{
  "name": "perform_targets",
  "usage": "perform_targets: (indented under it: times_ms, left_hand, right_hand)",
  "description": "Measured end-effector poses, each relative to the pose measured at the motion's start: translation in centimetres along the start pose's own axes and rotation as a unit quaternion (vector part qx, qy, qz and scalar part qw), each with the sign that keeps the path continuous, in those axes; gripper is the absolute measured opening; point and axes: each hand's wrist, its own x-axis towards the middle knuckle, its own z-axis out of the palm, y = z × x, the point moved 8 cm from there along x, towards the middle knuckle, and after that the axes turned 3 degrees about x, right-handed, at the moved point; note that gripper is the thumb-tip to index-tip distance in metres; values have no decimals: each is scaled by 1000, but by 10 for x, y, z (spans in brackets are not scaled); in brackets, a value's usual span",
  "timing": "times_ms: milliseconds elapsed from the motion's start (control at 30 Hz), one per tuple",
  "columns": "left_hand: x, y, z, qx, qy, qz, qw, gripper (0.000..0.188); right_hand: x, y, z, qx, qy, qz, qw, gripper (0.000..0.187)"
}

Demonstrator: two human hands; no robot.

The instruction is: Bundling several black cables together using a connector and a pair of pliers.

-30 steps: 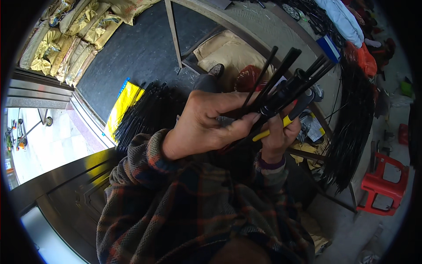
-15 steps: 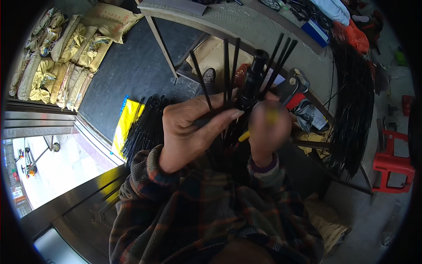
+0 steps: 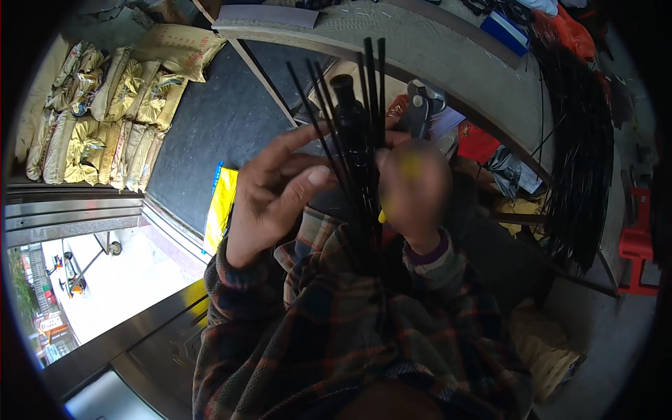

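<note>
A black umbrella-like frame (image 3: 348, 119) stands between my hands: a flanged tube with several thin black rods around it. To its left is my left hand (image 3: 269, 185), thumb lifted away and fingers spread, with the index finger reaching behind the rods. My right hand (image 3: 416, 189), blurred, is closed at the frame's right side. It also holds pliers (image 3: 420, 105), whose dark grey jointed head sticks up above the knuckles and whose yellow handle end shows beneath. The lower part of the rods runs down against my plaid sleeves, where it is hard to make out.
Tied sacks (image 3: 105, 119) are stacked at the far left beside a doorway. A bench (image 3: 420, 49) crosses the far side, with a blue box (image 3: 505, 33) on it. A thick bundle of black rods (image 3: 577, 161) hangs at the right, near a red stool (image 3: 637, 245).
The frame has shifted left and its rods sit closer together. My left thumb has come off a rod and the fingers have opened. The pliers' head now points up instead of to the right.
</note>
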Motion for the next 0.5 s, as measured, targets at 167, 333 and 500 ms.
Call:
perform_targets:
  times_ms: [167,333,500]
  left_hand:
    - [20,-20,-15,-102,-57,128,985,40]
    - [12,-35,13,-121,-8,134,984,55]
    - [9,-52,22,-201,92,147,964,66]
  right_hand:
    - [0,-5,14,31,-19,-41,998,14]
    - [0,-8,16,12,-14,-82,996,14]
    - [1,-9,23,-3,-5,-138,990,25]
